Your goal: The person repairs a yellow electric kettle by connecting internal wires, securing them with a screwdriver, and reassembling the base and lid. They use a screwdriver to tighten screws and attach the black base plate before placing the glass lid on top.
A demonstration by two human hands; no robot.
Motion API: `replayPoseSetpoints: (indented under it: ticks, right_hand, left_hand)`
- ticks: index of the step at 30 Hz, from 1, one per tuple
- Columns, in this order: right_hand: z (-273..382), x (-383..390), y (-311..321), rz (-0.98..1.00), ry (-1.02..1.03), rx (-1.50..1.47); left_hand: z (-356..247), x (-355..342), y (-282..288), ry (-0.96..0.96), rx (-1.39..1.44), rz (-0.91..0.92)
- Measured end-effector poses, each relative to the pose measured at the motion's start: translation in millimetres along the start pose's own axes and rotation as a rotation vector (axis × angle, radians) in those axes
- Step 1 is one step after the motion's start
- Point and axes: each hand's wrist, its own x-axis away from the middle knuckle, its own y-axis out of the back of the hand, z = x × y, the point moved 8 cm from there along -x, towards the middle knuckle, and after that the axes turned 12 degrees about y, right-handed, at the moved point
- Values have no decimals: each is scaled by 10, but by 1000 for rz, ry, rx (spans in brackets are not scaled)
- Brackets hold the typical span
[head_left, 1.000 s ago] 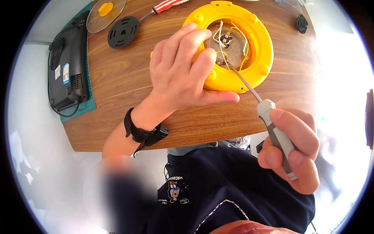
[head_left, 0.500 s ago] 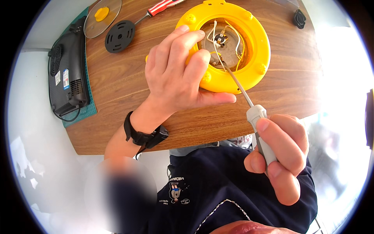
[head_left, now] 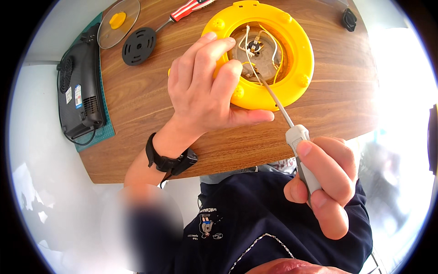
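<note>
Right hand (head_left: 326,182), lower right of the frame, is wrapped tight around the grey handle of a screwdriver (head_left: 299,150). Its thin shaft runs up and left, and the tip is down in the open middle of the yellow round housing (head_left: 299,59), top centre. Left hand (head_left: 205,86) is clamped over the housing's left rim, fingers curled over the edge toward the cavity and thumb pressed along the near side.

My guess on handling: the housing looks like a hard plastic shell, light and stiff, so it'll skate on the wooden counter (head_left: 137,118) unless you pin it by the rim like this. Keep off the loose white and yellow wires (head_left: 273,48) inside; they look thin and easy to yank off. The screwdriver handle looks smooth, so a full fist on it makes sense.

Further out, upper left: a black vented disc (head_left: 139,45), a glass lid with a yellow knob (head_left: 119,22), and a red-handled screwdriver (head_left: 187,10). A black appliance (head_left: 77,98) sits on a green mat at the left edge. There's a small black part (head_left: 349,19) top right.
</note>
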Motion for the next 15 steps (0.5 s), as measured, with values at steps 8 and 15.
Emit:
replayPoseSetpoints:
  ticks: [8,15]
  right_hand:
    - [-73,-12,52,12,-114,-16]
    - [-294,-93,143,-54,-225,-74]
  left_hand:
    - [2,-16,-7,-7,-3,0]
    - [23,-19,-5,3,5,9]
